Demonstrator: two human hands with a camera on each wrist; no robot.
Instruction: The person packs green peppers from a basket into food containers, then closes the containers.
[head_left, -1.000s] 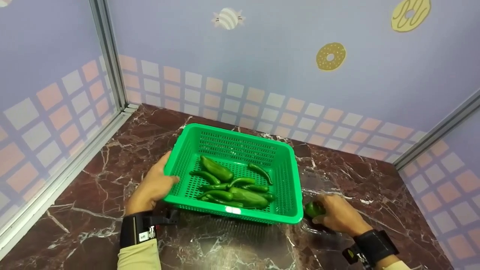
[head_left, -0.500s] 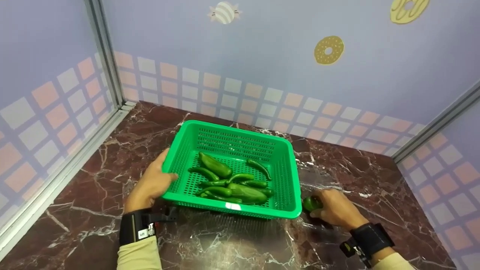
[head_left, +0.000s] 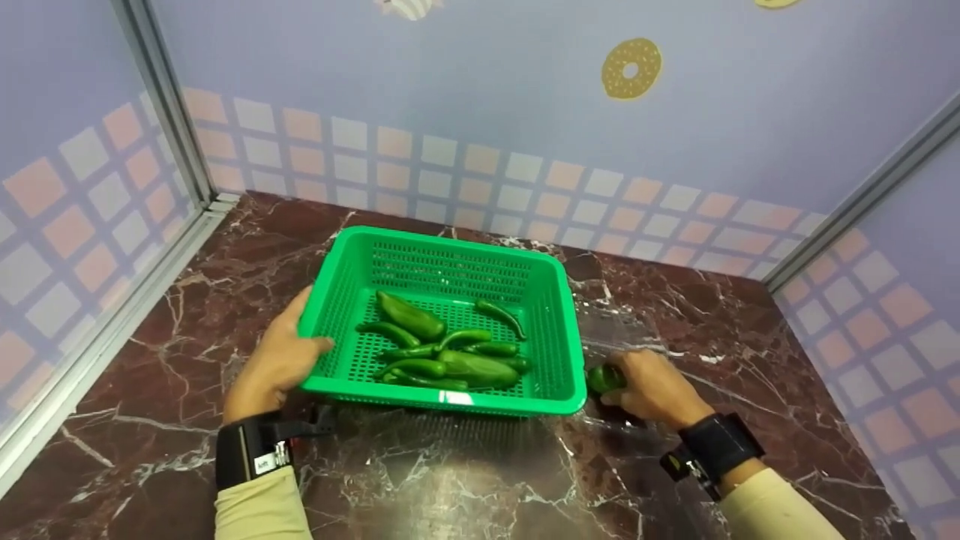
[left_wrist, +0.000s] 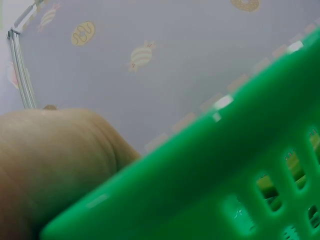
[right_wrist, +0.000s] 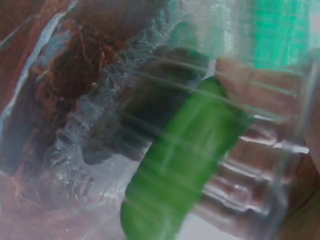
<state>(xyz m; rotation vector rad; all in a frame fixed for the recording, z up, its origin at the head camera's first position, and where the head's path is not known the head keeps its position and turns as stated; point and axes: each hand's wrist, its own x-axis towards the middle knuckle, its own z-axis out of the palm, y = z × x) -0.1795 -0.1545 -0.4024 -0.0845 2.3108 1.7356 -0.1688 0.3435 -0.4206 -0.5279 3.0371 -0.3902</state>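
A green plastic basket (head_left: pixel 566 315) with perforated walls holds several green peppers (head_left: pixel 480 367), both thick and slender. My left hand (head_left: pixel 277 364) grips its left side, thumb over the rim; the left wrist view shows the hand against the basket's rim (left_wrist: pixel 190 145). To the basket's right, my right hand (head_left: pixel 649 386) holds a green pepper (head_left: pixel 602 379) low over the counter. Through the ribbed wall of a clear plastic container (right_wrist: pixel 95 115), the right wrist view shows that pepper (right_wrist: pixel 185 160) slanting beside my fingers (right_wrist: pixel 255 82).
Dark red marbled counter (head_left: pixel 450 480) lies under everything. A patterned wall (head_left: pixel 487 180) stands behind the basket, with panels on the left and right joined by metal corner posts (head_left: pixel 169 112).
The head view has shifted, so the basket and both hands appear farther left and higher. My left hand stays on the basket's side, and my right hand stays on the pepper beside it.
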